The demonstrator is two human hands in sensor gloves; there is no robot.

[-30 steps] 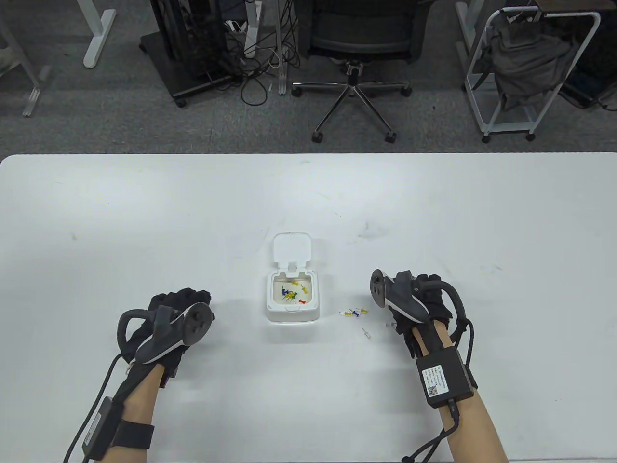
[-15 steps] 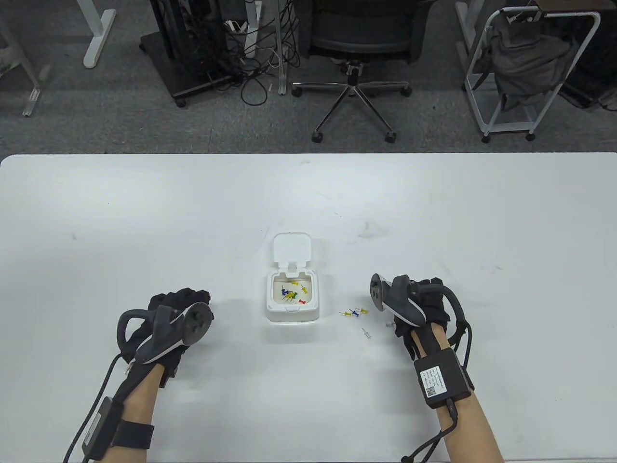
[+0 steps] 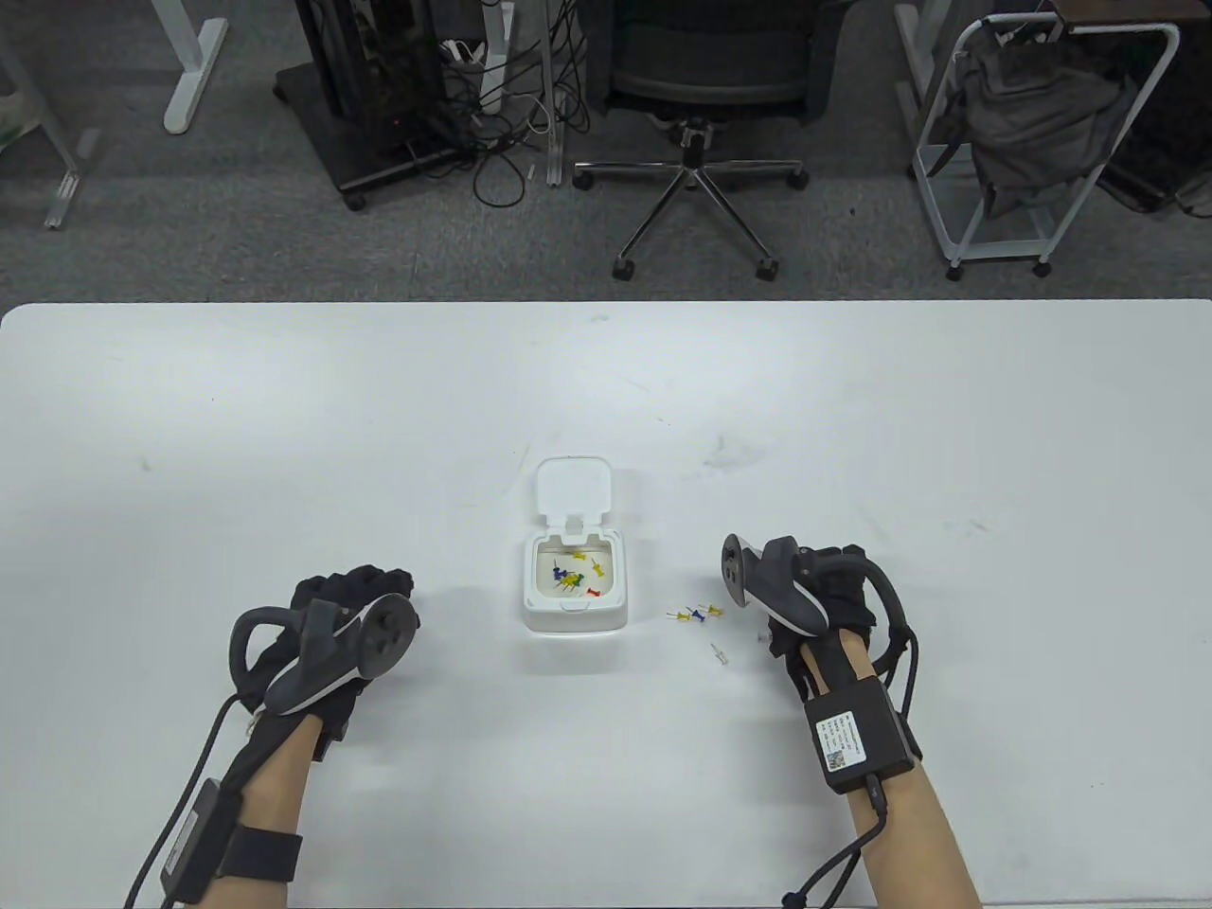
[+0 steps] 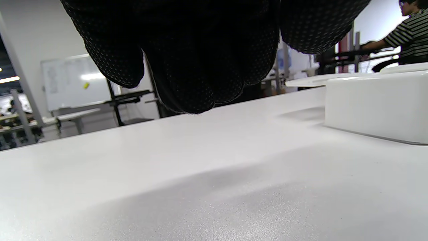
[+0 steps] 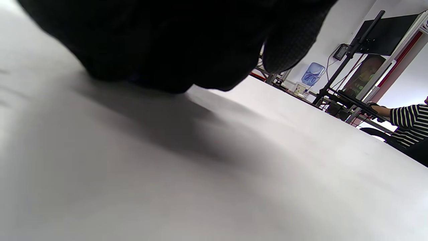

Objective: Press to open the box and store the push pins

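A: Where's everything?

B: My left hand [image 3: 331,630] rests on the table [image 3: 189,426], fingers loosely curled, holding nothing. The box [image 3: 575,587] sits in the middle, lid up, several pins inside. About 5 loose pins [image 3: 696,615] lie just right of it. My right hand [image 3: 814,597] hangs over the rightmost one; whether its fingers pinch anything, I cannot tell.

A: Best approach?

B: I'd take 1 pin by its plastic head, point away, then drop it low over the box.
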